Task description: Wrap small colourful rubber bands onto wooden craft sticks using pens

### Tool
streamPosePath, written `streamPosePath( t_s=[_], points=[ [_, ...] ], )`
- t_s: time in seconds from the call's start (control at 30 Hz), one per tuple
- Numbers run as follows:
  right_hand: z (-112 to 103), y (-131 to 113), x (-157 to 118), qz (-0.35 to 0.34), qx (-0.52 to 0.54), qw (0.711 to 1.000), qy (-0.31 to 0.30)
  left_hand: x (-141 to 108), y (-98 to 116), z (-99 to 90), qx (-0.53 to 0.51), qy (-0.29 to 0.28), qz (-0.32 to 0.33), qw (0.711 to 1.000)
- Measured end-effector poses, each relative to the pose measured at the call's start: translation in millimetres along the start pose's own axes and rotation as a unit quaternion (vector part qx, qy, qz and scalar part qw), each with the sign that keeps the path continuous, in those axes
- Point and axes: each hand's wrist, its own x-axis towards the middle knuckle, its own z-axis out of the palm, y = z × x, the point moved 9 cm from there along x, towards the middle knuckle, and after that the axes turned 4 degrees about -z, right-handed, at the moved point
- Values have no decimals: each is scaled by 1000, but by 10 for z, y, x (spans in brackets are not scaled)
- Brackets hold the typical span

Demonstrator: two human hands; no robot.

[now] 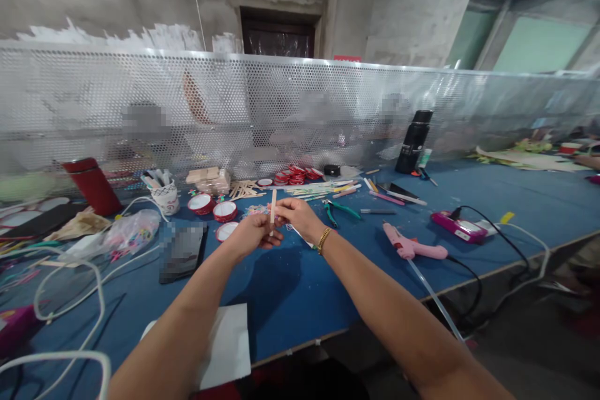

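Note:
Upright over the blue table is a pale wooden craft stick (274, 205). My left hand (253, 232) is closed on its lower part. My right hand (300, 215), a gold bracelet at its wrist, pinches at the stick's side, its fingertips meeting those of the left. Behind the hands lies a small pile of coloured strands (255, 209), partly covered by them. Round red-rimmed white pieces (225, 211) rest just left of it. Teal-handled pliers (344, 209) lie to the right of my right hand.
A pink glue gun (412, 248) with a cable lies right, near a purple power strip (459, 227). A black phone (182, 253) is at left, beside white cables. A black bottle (413, 142), red bottle (92, 184) and pen cup (164, 197) stand before a perforated metal screen (290, 94).

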Motion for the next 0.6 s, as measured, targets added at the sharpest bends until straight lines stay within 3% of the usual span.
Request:
streamPosePath(
  t_s=[0.6],
  points=[
    [-37, -34, -47, -39, -61, 994, 82, -14, -4, 143, -22, -50, -11, 998]
  ],
)
